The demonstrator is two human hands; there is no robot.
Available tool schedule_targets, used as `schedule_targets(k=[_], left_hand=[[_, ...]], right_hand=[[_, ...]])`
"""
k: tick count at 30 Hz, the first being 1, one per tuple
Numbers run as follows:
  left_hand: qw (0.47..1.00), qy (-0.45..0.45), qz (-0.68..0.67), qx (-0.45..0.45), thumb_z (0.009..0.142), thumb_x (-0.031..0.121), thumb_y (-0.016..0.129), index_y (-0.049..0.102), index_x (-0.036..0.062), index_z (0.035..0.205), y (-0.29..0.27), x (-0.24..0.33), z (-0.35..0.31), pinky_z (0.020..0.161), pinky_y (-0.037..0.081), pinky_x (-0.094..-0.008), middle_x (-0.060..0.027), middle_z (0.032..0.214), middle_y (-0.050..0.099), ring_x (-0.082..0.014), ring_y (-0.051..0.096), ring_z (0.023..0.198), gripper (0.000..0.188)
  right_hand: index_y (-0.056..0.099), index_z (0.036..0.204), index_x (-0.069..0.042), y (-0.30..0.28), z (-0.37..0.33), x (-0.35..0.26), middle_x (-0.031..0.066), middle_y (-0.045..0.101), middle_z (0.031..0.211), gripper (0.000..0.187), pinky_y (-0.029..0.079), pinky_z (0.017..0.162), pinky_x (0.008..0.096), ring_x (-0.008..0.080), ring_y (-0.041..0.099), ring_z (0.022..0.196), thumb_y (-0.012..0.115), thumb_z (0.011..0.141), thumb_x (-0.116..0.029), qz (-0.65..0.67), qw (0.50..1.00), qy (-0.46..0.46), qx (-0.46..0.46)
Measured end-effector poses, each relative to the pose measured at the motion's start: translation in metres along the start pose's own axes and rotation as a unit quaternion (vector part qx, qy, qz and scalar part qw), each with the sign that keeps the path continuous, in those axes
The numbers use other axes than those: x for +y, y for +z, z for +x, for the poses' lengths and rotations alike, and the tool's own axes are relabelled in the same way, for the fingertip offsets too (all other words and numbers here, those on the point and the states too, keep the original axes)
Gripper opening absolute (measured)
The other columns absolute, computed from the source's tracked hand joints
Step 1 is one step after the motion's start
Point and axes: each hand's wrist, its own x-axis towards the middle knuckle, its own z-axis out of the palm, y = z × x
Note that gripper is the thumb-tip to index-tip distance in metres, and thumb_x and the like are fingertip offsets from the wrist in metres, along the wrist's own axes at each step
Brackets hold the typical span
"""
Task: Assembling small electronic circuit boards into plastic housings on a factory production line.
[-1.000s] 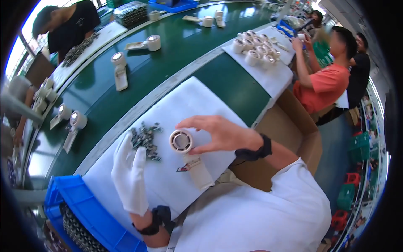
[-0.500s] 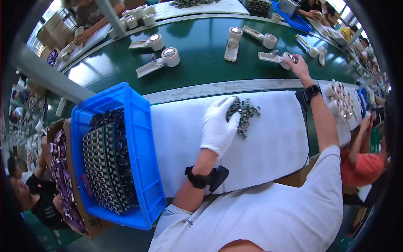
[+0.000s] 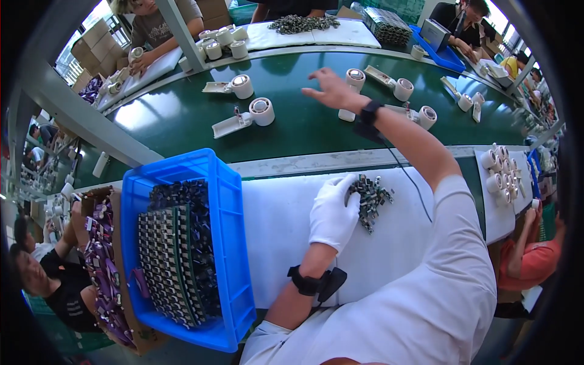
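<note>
My left hand (image 3: pixel 333 213), in a white glove, rests on the white foam pad (image 3: pixel 277 243). Its thumb and fingers are apart, cupped against the left edge of a heap of small green circuit boards (image 3: pixel 369 204). My bare right hand (image 3: pixel 334 90) stretches over the green conveyor belt (image 3: pixel 304 140), fingers spread and empty. Just under its wrist lies a white housing (image 3: pixel 354 77) with a round head, its handle partly hidden by the hand. To the left are two like it, a nearer housing (image 3: pixel 263 112) and a farther housing (image 3: pixel 242 86), both with open handle shells.
A blue crate (image 3: pixel 231 243) packed with circuit board panels stands at the left, beside a carton (image 3: pixel 118 243) of purple-wrapped parts. More housings, including one housing (image 3: pixel 427 117) behind my right forearm, lie along the belt. Co-workers sit across it and at both sides.
My right hand has let go of the housing at the right and swung left across the belt. My left hand stays by the heap. The whole view has shifted.
</note>
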Motion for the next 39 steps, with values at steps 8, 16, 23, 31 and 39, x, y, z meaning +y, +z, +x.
schedule_targets(k=[8, 16, 23, 31, 39], left_hand=[[0.998, -0.051, 0.037, 0.019, 0.083, 0.009, 0.071, 0.065, 0.0045, 0.120, 0.002, 0.006, -0.006, 0.077, 0.053, -0.0390, -0.0139, 0.103, 0.064, -0.0285, 0.066, 0.083, 0.038], [0.998, -0.043, -0.038, -0.039, 0.083, 0.008, 0.069, 0.066, 0.0083, 0.118, -0.009, 0.007, -0.006, 0.080, 0.054, -0.0391, -0.0146, 0.104, 0.065, -0.0302, 0.067, 0.086, 0.035], [0.998, -0.040, -0.051, -0.016, 0.084, 0.003, 0.069, 0.066, 0.0048, 0.120, -0.006, -0.002, -0.002, 0.074, 0.055, -0.0307, -0.0109, 0.095, 0.068, -0.0198, 0.067, 0.078, 0.035], [1.000, -0.010, -0.005, -0.004, 0.083, 0.005, 0.069, 0.067, 0.0065, 0.119, -0.006, -0.004, -0.005, 0.075, 0.054, -0.0324, -0.0110, 0.094, 0.068, -0.0215, 0.067, 0.078, 0.036], [0.999, 0.009, 0.014, -0.048, 0.083, 0.007, 0.069, 0.069, 0.0085, 0.118, -0.008, -0.002, -0.006, 0.074, 0.054, -0.0325, -0.0108, 0.090, 0.065, -0.0212, 0.066, 0.077, 0.035]], right_hand=[[0.051, 0.136, -0.004, 0.046, 0.121, -0.124, 0.0257, 0.051, 0.136, 0.082, 0.045, 0.102, 0.0465, 0.0412, 0.054, 0.121, 0.057, 0.087, -0.069, -0.016, 0.996, -0.007, -0.092], [0.060, 0.125, -0.009, 0.045, 0.133, -0.101, 0.0172, 0.070, 0.110, 0.070, 0.052, 0.092, 0.0405, 0.0346, 0.066, 0.103, 0.081, 0.068, -0.044, -0.026, 0.991, -0.041, -0.127], [0.058, 0.130, -0.007, -0.031, 0.080, 0.023, 0.0187, 0.068, 0.116, 0.070, 0.050, 0.096, 0.0378, 0.0342, 0.064, 0.107, 0.078, 0.070, -0.036, -0.065, 0.998, 0.018, -0.013], [0.058, 0.128, -0.006, -0.019, 0.040, 0.072, 0.0179, 0.066, 0.120, 0.066, 0.049, 0.098, 0.0392, 0.0336, 0.062, 0.114, 0.073, 0.078, -0.045, 0.038, 0.999, -0.003, 0.010], [0.054, 0.119, -0.004, -0.004, 0.036, 0.040, 0.0230, 0.064, 0.114, 0.056, 0.052, 0.088, 0.0479, 0.0401, 0.063, 0.104, 0.065, 0.086, -0.047, -0.043, 0.995, 0.091, 0.027]])
